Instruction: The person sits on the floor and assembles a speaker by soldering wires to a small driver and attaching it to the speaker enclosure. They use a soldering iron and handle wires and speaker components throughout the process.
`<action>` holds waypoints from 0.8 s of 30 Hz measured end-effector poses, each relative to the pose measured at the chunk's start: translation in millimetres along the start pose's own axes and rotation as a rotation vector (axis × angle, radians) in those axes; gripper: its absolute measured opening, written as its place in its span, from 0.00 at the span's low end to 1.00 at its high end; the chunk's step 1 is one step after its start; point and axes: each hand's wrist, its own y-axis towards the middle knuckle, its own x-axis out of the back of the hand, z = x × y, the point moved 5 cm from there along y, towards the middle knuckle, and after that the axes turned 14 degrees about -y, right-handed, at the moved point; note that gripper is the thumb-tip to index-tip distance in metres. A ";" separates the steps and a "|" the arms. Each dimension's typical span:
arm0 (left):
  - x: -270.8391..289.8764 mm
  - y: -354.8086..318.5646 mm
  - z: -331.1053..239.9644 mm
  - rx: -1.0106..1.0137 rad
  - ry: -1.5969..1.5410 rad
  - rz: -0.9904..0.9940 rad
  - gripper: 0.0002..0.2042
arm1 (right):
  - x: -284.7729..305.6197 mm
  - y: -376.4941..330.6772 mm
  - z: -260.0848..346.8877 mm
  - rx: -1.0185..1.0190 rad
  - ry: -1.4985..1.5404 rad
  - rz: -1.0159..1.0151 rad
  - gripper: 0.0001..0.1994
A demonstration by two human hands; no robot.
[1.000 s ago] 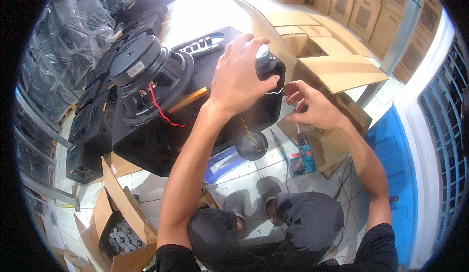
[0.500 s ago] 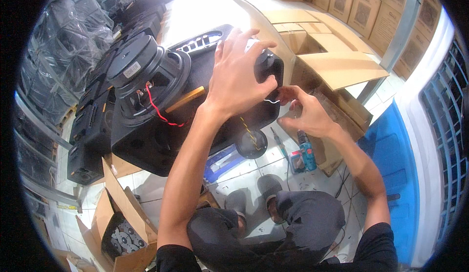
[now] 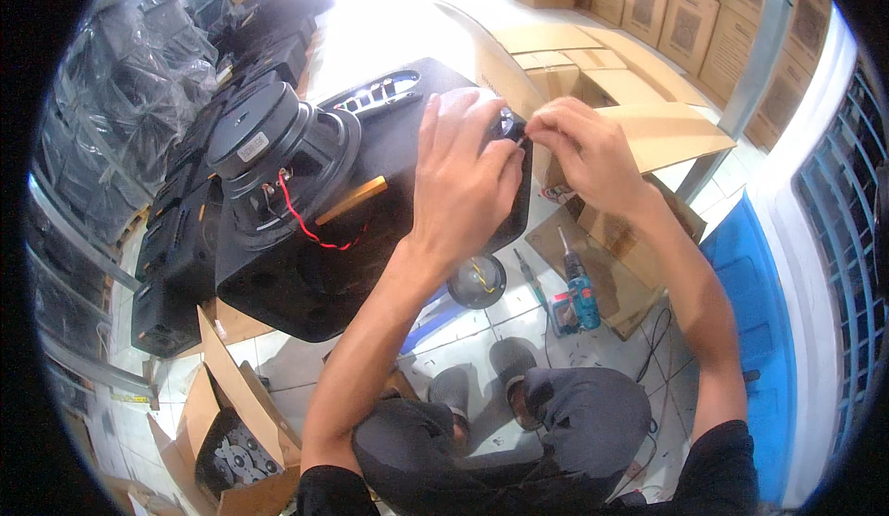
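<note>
A black speaker cabinet (image 3: 370, 164) lies in front of me, with a large round speaker driver (image 3: 250, 132) resting magnet-up on its left part. A red wire (image 3: 301, 220) trails from the driver's terminal. My left hand (image 3: 463, 169) lies over the cabinet's right end, fingers bent and thumb drawn in beside a small shiny round part (image 3: 506, 122). What those fingers grip is hidden. Just right of that end, my right hand (image 3: 593, 150) pinches thumb and fingers together at the cabinet's edge. Whatever is in the pinch is too small to make out.
A yellow-brown stick (image 3: 352, 201) lies on the cabinet. Below hangs a small round driver (image 3: 477, 281) with a yellow wire. A teal power drill (image 3: 579, 298) stands near a cardboard box (image 3: 611, 257). An open carton (image 3: 241, 423) of metal parts sits at lower left.
My right hand has risen and moved up to the cabinet's edge. The white wire seen between my hands is out of sight. My left hand has shifted slightly right and down, its fingers more bent.
</note>
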 end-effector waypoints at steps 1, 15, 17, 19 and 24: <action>-0.1 -0.3 2.2 0.027 0.008 -0.052 0.08 | -1.8 8.8 -2.3 -0.001 0.011 0.008 0.05; -15.3 3.8 12.1 0.095 0.013 -0.144 0.12 | -22.2 33.8 -29.9 -0.234 0.086 0.249 0.06; -16.3 5.5 12.1 0.116 0.021 -0.135 0.13 | -23.5 32.9 -33.5 -0.256 0.104 0.237 0.06; -16.8 7.1 11.6 0.107 0.040 -0.119 0.13 | -24.8 32.7 -37.0 -0.268 0.152 0.212 0.06; -13.8 8.9 15.9 0.103 0.011 -0.066 0.12 | -28.3 35.2 -44.2 -0.252 0.173 0.274 0.07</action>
